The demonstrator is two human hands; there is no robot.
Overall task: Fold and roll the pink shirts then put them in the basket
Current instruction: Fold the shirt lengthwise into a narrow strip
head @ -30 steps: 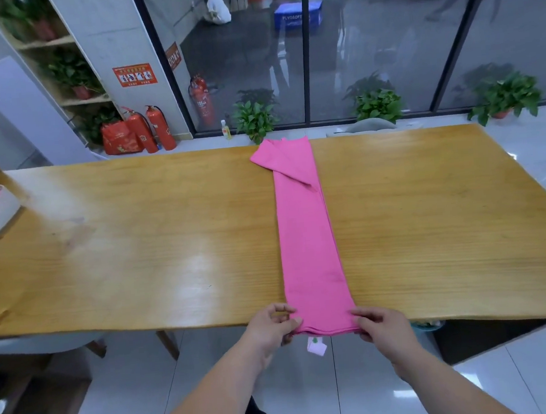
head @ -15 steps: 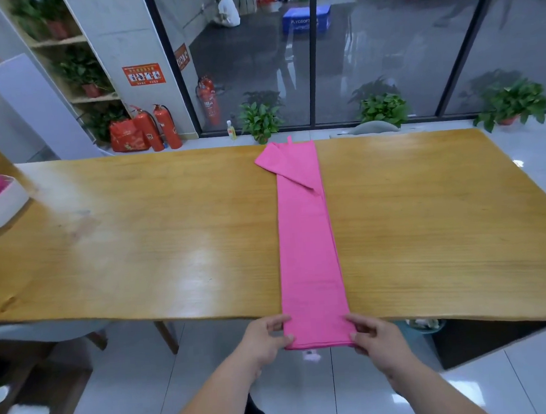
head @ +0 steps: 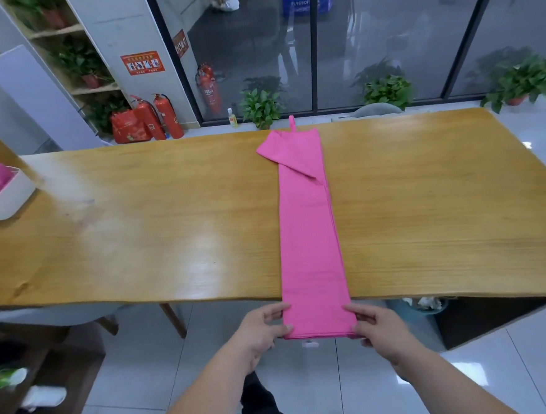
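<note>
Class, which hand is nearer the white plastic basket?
Left. The left hand grips the folded pink shirt on the side toward the white plastic basket; the right hand grips its far side.

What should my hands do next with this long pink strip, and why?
Probably start rolling the near end away from you. The pink shirt already lies folded into a narrow strip on the table, and the left hand and right hand each pinch a near corner past the edge.
</note>
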